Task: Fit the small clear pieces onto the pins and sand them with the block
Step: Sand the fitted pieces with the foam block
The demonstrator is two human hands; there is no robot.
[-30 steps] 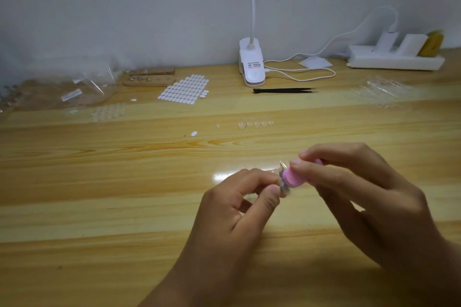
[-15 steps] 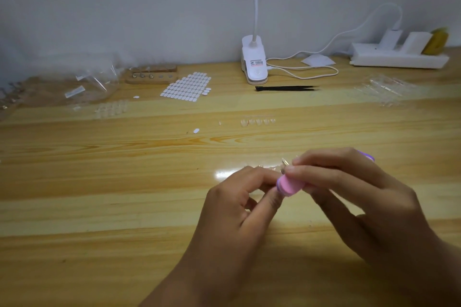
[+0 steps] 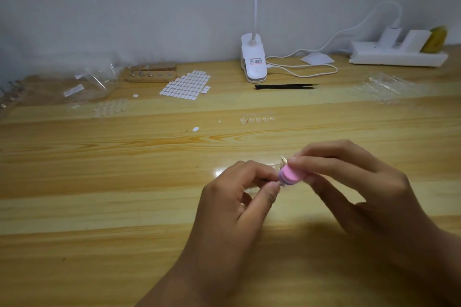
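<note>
Both hands meet above the middle of the wooden table (image 3: 124,182). My right hand (image 3: 349,182) grips a pink and purple sanding block (image 3: 290,176) between thumb and fingers. The block's end lies against a small pin with a clear piece (image 3: 280,180), which my left hand (image 3: 239,197) pinches between thumb and forefinger. The pin and its piece are mostly hidden by my fingers. A short row of clear pieces (image 3: 257,119) lies farther back. A wooden pin holder (image 3: 151,77) with pins stands at the back left.
A sheet of white oval stickers (image 3: 185,85), black tweezers (image 3: 287,86), a clip lamp (image 3: 253,62) with its cable and a power strip (image 3: 396,56) line the back. Clear bags (image 3: 94,80) and more clear pieces (image 3: 109,107) lie at the left, clear strips (image 3: 381,87) at the right.
The sanding block has slid slightly back and forth against the piece held in my left hand. Both hands stay in about the same place.
</note>
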